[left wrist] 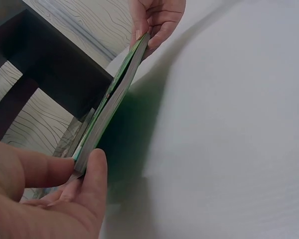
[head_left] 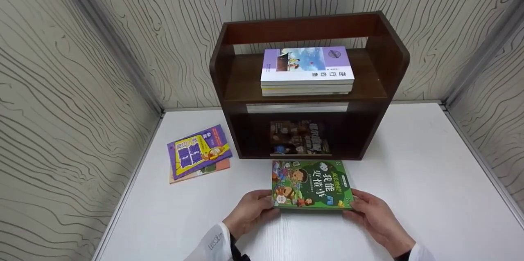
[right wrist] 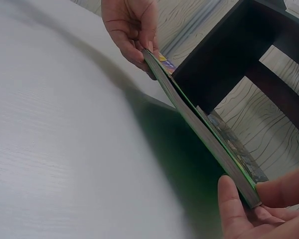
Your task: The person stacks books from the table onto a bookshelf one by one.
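A green book (head_left: 311, 183) with cartoon children on its cover is held level in front of the shelf, a little above the white table. My left hand (head_left: 254, 211) pinches its left edge, thumb on top and fingers beneath. At the opposite edge my right hand (head_left: 374, 218) grips it the same way. Both wrist views show the page edges of the book (left wrist: 107, 112) and its greenish shadow on the table below. Behind it stands a dark brown two-tier bookshelf (head_left: 305, 155); a dark-covered book (head_left: 297, 138) lies in the lower compartment.
On the shelf's upper tier lies a stack of books (head_left: 307, 66), a purple and white one on top. Left of the shelf, a purple and yellow book (head_left: 199, 151) overlaps an orange one (head_left: 223, 164) on the table (head_left: 430, 163). Wood-patterned panels (head_left: 172, 19) enclose the back and sides.
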A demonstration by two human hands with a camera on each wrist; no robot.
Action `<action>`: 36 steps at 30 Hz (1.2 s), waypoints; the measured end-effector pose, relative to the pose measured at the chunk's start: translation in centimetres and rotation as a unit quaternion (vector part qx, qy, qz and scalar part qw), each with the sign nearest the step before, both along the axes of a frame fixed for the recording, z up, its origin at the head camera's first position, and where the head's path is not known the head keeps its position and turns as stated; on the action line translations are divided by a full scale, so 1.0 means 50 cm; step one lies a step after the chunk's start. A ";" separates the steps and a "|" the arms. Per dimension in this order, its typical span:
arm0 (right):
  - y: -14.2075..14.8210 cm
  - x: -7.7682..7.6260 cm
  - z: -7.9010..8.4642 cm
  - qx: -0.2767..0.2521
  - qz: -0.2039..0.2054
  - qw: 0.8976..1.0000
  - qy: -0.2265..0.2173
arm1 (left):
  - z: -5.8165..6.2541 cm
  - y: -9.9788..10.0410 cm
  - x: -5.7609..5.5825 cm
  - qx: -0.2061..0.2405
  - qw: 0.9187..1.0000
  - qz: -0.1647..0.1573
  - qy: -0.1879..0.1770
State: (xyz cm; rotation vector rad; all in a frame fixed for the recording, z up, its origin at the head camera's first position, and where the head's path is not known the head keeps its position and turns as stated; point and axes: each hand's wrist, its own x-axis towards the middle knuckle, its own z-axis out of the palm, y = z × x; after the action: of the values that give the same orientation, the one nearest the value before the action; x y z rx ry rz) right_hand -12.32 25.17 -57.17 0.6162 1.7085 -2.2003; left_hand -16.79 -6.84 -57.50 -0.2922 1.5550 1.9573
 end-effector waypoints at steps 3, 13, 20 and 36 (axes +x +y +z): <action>-0.001 0.005 0.012 -0.001 -0.003 1.000 0.015 | 0.013 -0.003 0.002 0.006 1.000 -0.005 0.019; -0.004 -0.005 0.071 -0.005 0.023 0.997 0.072 | 0.067 -0.014 -0.007 0.033 0.997 -0.006 0.070; -0.001 -0.025 0.112 -0.011 0.046 0.993 0.111 | 0.110 -0.020 -0.025 0.050 0.993 -0.011 0.102; -0.003 -0.138 0.112 0.053 0.071 0.987 0.133 | 0.109 0.001 -0.138 -0.023 0.992 0.040 0.113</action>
State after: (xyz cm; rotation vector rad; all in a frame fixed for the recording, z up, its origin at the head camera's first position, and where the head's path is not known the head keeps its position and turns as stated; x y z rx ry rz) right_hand -19.19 25.05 -51.57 0.2210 1.9430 -2.1813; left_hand -23.68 -6.77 -52.07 -0.1567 1.7571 2.0789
